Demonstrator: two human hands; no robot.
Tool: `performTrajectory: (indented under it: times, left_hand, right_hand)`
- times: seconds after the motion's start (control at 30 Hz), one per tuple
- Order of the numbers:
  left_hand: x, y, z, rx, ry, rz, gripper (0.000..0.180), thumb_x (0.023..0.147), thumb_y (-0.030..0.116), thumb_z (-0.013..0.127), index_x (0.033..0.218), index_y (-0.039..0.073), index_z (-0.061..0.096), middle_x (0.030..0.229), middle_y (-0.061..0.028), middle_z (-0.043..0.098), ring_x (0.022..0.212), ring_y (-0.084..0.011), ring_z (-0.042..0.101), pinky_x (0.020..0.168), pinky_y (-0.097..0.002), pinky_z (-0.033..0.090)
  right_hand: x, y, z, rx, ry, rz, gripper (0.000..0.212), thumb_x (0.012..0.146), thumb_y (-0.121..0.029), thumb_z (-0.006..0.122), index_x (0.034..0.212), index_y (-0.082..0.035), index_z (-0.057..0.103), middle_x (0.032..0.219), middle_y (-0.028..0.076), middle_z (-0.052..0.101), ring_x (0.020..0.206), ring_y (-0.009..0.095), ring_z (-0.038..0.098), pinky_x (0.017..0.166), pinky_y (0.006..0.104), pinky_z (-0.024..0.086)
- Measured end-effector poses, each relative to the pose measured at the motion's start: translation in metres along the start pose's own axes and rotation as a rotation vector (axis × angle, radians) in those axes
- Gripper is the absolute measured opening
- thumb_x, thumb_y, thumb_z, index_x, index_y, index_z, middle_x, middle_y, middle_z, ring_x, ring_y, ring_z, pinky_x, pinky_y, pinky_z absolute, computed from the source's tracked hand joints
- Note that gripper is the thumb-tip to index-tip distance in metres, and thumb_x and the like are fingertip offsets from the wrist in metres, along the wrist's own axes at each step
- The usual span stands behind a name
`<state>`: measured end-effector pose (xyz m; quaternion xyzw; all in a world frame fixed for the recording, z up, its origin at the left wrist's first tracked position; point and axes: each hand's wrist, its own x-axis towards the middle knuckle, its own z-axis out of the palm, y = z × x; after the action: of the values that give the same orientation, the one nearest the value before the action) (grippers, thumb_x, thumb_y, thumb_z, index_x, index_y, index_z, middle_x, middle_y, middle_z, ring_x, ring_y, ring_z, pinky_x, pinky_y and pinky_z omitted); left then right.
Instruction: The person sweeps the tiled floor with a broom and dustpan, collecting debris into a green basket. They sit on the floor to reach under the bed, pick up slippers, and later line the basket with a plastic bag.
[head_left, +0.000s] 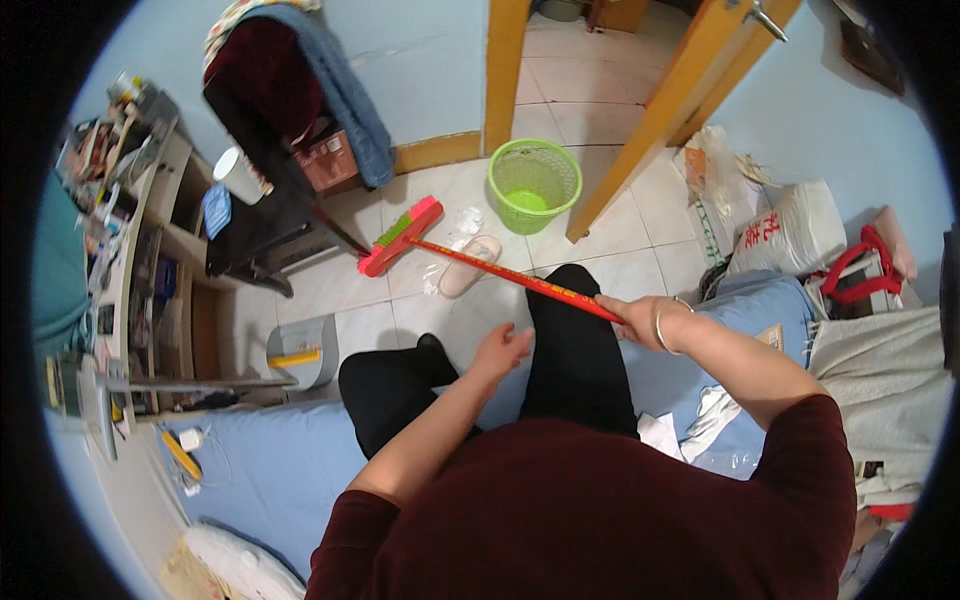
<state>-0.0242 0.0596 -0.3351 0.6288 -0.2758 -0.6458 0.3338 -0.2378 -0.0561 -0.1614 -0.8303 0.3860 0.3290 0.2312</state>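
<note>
My right hand (642,320), with a bangle on the wrist, is closed around the end of a red broom handle. The broom (402,238) slants away to the far left, its red and green head resting on the tiled floor. Beside the handle, my left hand (503,350) hovers over my lap with its fingers apart and nothing in it. Under the handle lies a pale pink slipper (470,268), with crumpled white paper (468,221) next to it. A grey dustpan (322,345) with a yellow strip stands on the floor at the left.
Beyond the slipper stands a green plastic basket (536,185), close to the open wooden door (655,120). A dark chair (270,190) hung with clothes is at the left, near a cluttered desk (150,200). Bags (790,235) sit at the right. The blue bed (280,450) is beneath me.
</note>
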Motion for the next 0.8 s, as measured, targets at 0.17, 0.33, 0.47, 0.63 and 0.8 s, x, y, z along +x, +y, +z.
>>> performTrajectory:
  times: [0.17, 0.33, 0.47, 0.63, 0.8]
  left_hand:
    - [0.006, 0.027, 0.029, -0.220, -0.155, -0.170, 0.072, 0.088, 0.045, 0.058, 0.138, 0.002, 0.029, 0.118, -0.0143, 0.055, 0.101, -0.0231, 0.059, 0.081, -0.0359, 0.049]
    - [0.047, 0.064, 0.056, -0.505, -0.024, -0.163, 0.077, 0.083, 0.036, 0.068, 0.137, 0.003, 0.023, 0.110, -0.0145, 0.056, 0.093, -0.0225, 0.061, 0.074, -0.0330, 0.050]
    - [0.072, 0.064, 0.081, -0.427, 0.196, -0.159, 0.076, 0.079, 0.023, 0.074, 0.135, 0.004, 0.025, 0.094, -0.0093, 0.058, 0.075, -0.0175, 0.059, 0.062, -0.0290, 0.048]
    - [0.084, 0.066, 0.094, -0.391, 0.298, -0.173, 0.074, 0.078, 0.016, 0.072, 0.135, 0.004, 0.026, 0.086, -0.0073, 0.056, 0.067, -0.0152, 0.056, 0.056, -0.0278, 0.046]
    - [0.093, 0.083, 0.099, -0.400, 0.390, -0.110, 0.073, 0.078, 0.010, 0.068, 0.137, 0.003, 0.025, 0.083, -0.0091, 0.054, 0.066, -0.0172, 0.056, 0.056, -0.0288, 0.049]
  right_hand:
    - [-0.024, 0.021, 0.014, 0.053, -0.033, 0.034, 0.059, 0.091, -0.025, 0.049, 0.144, -0.018, 0.024, 0.091, 0.020, 0.065, 0.085, 0.038, 0.062, 0.074, 0.0450, 0.049]
    - [0.002, 0.020, 0.018, 0.086, -0.057, 0.028, 0.061, 0.092, -0.023, 0.049, 0.145, -0.016, 0.020, 0.097, 0.020, 0.065, 0.089, 0.036, 0.064, 0.077, 0.0443, 0.050]
    - [0.024, 0.027, 0.018, 0.044, -0.131, 0.026, 0.063, 0.092, -0.022, 0.049, 0.146, -0.015, 0.017, 0.103, 0.018, 0.065, 0.092, 0.035, 0.064, 0.076, 0.0431, 0.050]
    - [0.030, 0.042, 0.001, 0.320, -0.206, -0.030, 0.063, 0.091, -0.020, 0.048, 0.145, -0.012, 0.016, 0.093, 0.020, 0.064, 0.084, 0.037, 0.064, 0.071, 0.0441, 0.049]
    - [0.028, 0.045, 0.001, 0.261, -0.087, -0.067, 0.063, 0.090, -0.021, 0.046, 0.144, -0.008, 0.016, 0.085, 0.023, 0.063, 0.078, 0.040, 0.062, 0.070, 0.0444, 0.048]
